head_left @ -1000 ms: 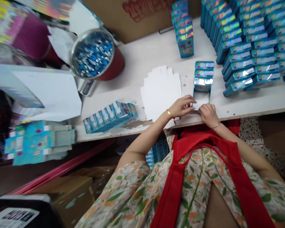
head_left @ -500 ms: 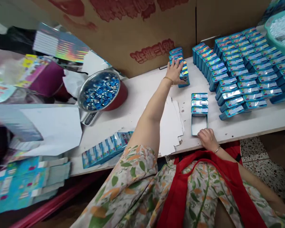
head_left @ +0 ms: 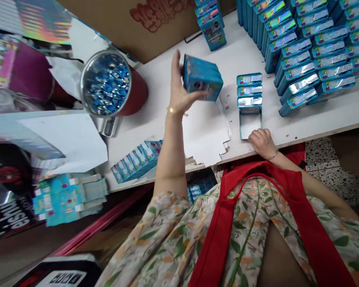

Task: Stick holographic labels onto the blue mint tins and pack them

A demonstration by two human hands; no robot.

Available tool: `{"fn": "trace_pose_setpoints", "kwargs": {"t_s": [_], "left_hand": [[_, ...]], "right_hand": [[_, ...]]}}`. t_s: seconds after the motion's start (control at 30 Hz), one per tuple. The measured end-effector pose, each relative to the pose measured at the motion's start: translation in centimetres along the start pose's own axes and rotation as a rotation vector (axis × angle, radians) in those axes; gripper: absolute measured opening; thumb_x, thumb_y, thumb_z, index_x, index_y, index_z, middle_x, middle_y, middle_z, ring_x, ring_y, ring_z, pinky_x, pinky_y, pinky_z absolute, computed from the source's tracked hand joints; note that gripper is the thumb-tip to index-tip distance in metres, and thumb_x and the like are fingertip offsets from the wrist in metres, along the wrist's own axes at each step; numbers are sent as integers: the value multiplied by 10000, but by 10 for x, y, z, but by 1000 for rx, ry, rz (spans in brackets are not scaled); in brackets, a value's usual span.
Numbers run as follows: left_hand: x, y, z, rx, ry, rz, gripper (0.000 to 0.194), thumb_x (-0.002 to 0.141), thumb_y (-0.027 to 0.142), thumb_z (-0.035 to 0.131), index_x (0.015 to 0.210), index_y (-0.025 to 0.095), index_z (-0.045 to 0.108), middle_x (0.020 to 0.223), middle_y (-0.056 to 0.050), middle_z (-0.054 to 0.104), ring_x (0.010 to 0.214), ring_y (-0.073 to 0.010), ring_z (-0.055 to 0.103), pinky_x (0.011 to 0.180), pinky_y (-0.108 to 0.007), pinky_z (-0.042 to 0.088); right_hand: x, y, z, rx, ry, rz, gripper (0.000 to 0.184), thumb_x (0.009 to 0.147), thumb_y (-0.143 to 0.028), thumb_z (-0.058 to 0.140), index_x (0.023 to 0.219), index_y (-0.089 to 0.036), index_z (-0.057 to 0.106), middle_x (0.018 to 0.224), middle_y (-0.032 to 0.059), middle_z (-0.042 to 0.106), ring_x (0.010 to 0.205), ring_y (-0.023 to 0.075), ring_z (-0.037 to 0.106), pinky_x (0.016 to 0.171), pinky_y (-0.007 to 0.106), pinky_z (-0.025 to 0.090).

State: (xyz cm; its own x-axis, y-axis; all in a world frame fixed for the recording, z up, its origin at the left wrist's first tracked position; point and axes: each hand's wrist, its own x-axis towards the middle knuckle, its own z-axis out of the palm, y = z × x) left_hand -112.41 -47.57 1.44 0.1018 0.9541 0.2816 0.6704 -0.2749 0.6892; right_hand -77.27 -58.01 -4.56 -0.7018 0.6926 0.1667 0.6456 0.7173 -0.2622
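A block of blue tins (head_left: pixel 204 77), pressed side by side, is in my left hand (head_left: pixel 180 95), thumb in front and fingers behind. They are held above a stack of flat white card sheets (head_left: pixel 206 135), slightly blurred. My right hand (head_left: pixel 262 143) pinches the near right corner of an open blue box with a white inside (head_left: pixel 250 125). At the box's far end several blue tins (head_left: pixel 249 91) stand in a row, and its near part shows bare white. Behind my left hand, more tins (head_left: pixel 214 34) stand against the cardboard carton (head_left: pixel 167 36).
Many blue tins (head_left: pixel 299 67) stand in rows at the right. To the left are a metal pot of blue-and-silver wrapped sweets (head_left: pixel 109 87) and a slanting row of blue packs (head_left: pixel 137 161). Flattened blue cartons (head_left: pixel 66 197) lie beyond the table's left end.
My left hand has taken a block of tins from the group by the carton and moved left and nearer with it. My right hand stays at the box. The view has shifted.
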Motion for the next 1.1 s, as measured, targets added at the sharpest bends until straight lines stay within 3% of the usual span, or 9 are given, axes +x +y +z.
{"fn": "trace_pose_setpoints", "kwargs": {"t_s": [0.07, 0.13, 0.2, 0.27, 0.4, 0.53, 0.77, 0.97, 1.1], "left_hand": [[-51, 29, -5, -186, 40, 46, 1166, 650, 884, 655, 1564, 416, 103, 1452, -36, 432, 1354, -326, 463, 1207, -536, 409], [-85, 61, 6, -230, -16, 60, 1221, 609, 923, 637, 1568, 374, 118, 1467, -72, 434, 1367, -342, 469, 1186, -529, 432], [-98, 88, 29, -217, -95, 85, 1213, 632, 932, 604, 1573, 346, 112, 1524, -109, 390, 1399, -354, 451, 1175, -527, 439], [-94, 102, 53, -158, -154, 145, 1139, 690, 893, 600, 1571, 330, 148, 1537, -131, 369, 1422, -349, 425, 1181, -523, 428], [-74, 101, 79, -20, -197, 265, 998, 761, 796, 641, 1550, 286, 303, 1479, -153, 386, 1427, -345, 391, 1222, -550, 359], [-68, 92, 76, 104, -286, 237, 1051, 726, 833, 639, 1571, 305, 306, 1536, -158, 360, 1460, -413, 344, 1196, -629, 322], [-70, 97, 74, 193, -347, 232, 1069, 704, 760, 727, 1578, 299, 321, 1570, -179, 325, 1465, -450, 330, 1196, -636, 305], [-69, 97, 80, 195, -332, 226, 1035, 733, 732, 725, 1575, 272, 338, 1567, -195, 326, 1466, -451, 317, 1202, -640, 291], [-70, 91, 88, 169, -297, 281, 1045, 715, 718, 745, 1576, 293, 331, 1587, -177, 312, 1470, -463, 307, 1197, -669, 287]], "right_hand": [[0, 0, 1, 10, -9, 6, 237, 1010, -237, 481, 870, -187, 666, 884, 75, 691, 865, 231, 499, 783, 377, 269], [1, 2, 3, 22, -31, 25, 214, 993, -209, 487, 905, -184, 679, 903, 86, 694, 884, 239, 507, 788, 381, 272], [1, 4, 7, 38, -58, 60, 204, 965, -181, 496, 915, -175, 693, 908, 105, 690, 903, 253, 509, 787, 388, 277], [1, 6, 11, 73, -83, 97, 199, 931, -157, 510, 897, -167, 705, 908, 125, 683, 923, 268, 507, 793, 396, 291], [-2, 11, 19, 138, -59, 99, 197, 878, -149, 547, 952, -168, 729, 1014, 137, 687, 994, 279, 506, 855, 423, 340], [-8, 12, 27, 160, 19, 96, 246, 910, -188, 496, 977, -163, 731, 1020, 148, 665, 1042, 289, 504, 889, 457, 382], [-14, 13, 32, 236, 262, 121, 271, 947, -284, 467, 767, -189, 646, 1009, 158, 615, 1107, 302, 510, 928, 498, 454], [-17, 12, 25, 388, 334, 196, 153, 933, -271, 466, 875, -213, 596, 1091, 159, 574, 1126, 291, 533, 991, 536, 496], [-20, 15, 23, 472, 411, 210, 196, 936, -409, 530, 949, -220, 579, 1034, 129, 564, 1109, 309, 562, 960, 570, 534]]}}
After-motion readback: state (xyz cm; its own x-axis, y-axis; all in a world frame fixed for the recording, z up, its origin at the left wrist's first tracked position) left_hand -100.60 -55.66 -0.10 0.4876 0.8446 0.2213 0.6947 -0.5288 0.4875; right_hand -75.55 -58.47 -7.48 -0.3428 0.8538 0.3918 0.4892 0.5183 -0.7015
